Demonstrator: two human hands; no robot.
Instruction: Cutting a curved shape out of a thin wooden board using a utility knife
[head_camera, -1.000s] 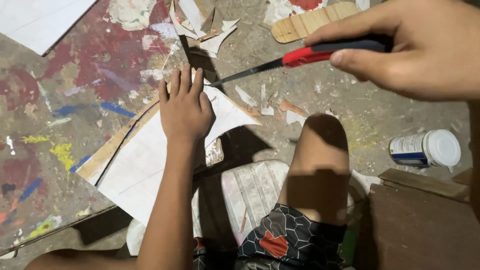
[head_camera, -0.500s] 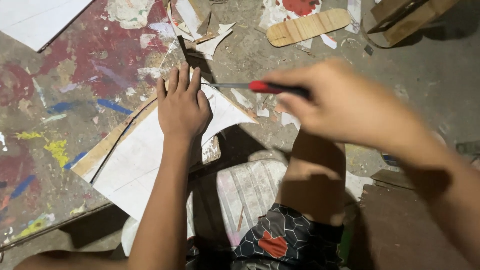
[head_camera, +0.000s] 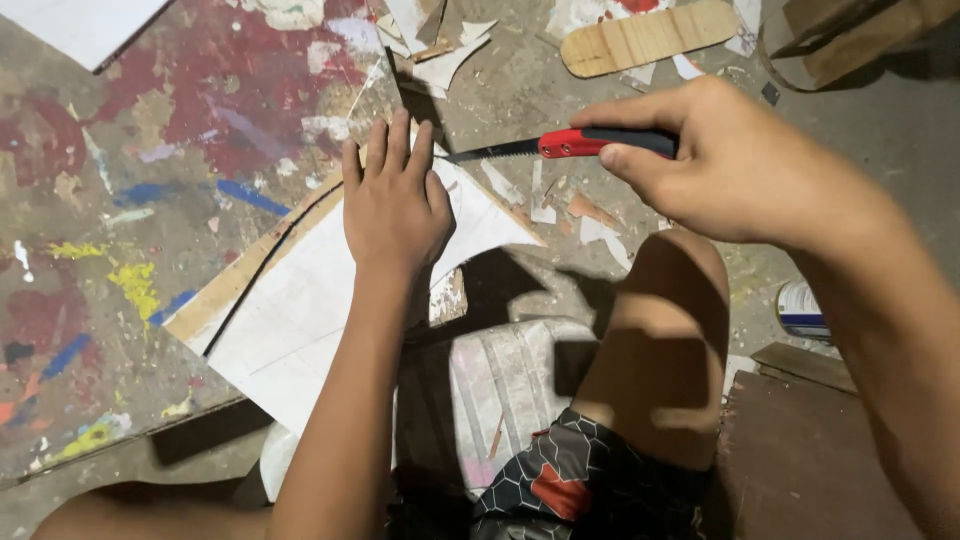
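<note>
My left hand (head_camera: 395, 205) lies flat, fingers spread, on a white board (head_camera: 300, 300) with a curved cut edge and a pointed tip toward the right. My right hand (head_camera: 735, 165) grips the red and black handle of a small hand saw (head_camera: 560, 146). Its dark toothed blade points left and meets the board's edge just by my left fingertips. The board rests on a white plastic stool (head_camera: 510, 385) between my legs. My bare right knee (head_camera: 660, 330) is below the saw hand.
The floor (head_camera: 150, 170) is paint-splattered concrete with white offcuts (head_camera: 440, 50) and scraps scattered about. A rounded wooden slat (head_camera: 645, 38) lies at the top. A small can (head_camera: 805, 310) sits at the right, beside a dark wooden board (head_camera: 800, 450).
My right hand with the saw pulled back to the right and slightly up after having pushed forward over the board. My left hand stayed flat on the board.
</note>
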